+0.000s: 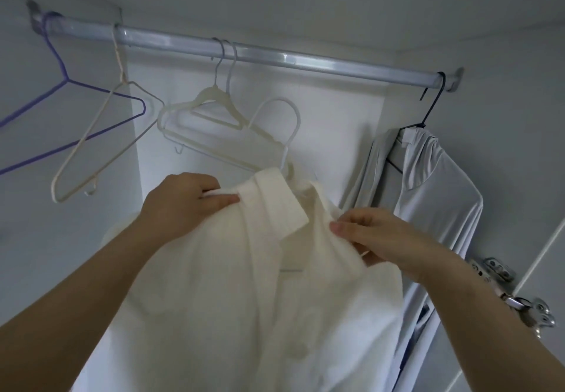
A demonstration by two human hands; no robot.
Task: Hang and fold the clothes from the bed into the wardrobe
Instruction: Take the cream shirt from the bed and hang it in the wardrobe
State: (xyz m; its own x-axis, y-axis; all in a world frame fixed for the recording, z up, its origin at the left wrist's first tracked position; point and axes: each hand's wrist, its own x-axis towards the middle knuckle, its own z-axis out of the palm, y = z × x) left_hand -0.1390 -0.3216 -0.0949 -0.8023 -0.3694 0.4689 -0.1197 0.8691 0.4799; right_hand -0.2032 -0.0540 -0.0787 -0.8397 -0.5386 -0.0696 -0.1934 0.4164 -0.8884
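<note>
Both hands are up inside the wardrobe, the left hand pinching the collar of the white shirt and the right hand gripping its other shoulder. The shirt is sitting on a white hanger below the rail, beside a grey garment hanging on a dark hanger.

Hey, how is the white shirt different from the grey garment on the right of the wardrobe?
The white shirt is cream-white with a collar; the grey garment is pale grey. The white shirt's white hanger has its hook below the rail, unhooked; the grey garment's dark hanger hangs from the rail. The left hand and right hand pinch the white shirt; nothing touches the grey garment. Both are on hangers.
</note>
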